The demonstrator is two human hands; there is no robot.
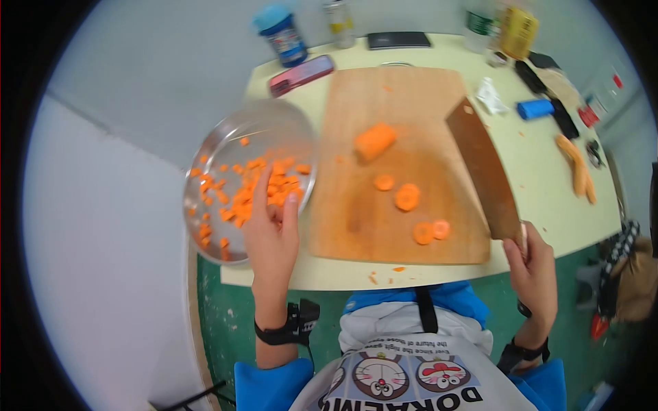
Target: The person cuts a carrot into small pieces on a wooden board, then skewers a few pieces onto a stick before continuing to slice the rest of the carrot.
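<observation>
My left hand (273, 236) is over the near right side of a round metal bowl (200, 236), its thumb and index finger apart and nothing visible between them. Diced carrot (240, 204) lies heaped and scattered in the bowl, close to the fingertips. A cleaver (488, 171) is in my right hand (533, 267), which is wrapped round its handle; the broad blade points away over the right edge of the wooden cutting board (391, 89). On the board lie a thick carrot piece (375, 142) and several round carrot slices (407, 197).
Behind the board are a pink phone (301, 75), a blue-lidded container (282, 38) and a black flat object (399, 40). A crumpled tissue (490, 96), a blue roll (535, 109) and carrot-coloured peeled pieces (578, 168) lie on the right. A wall borders the left side.
</observation>
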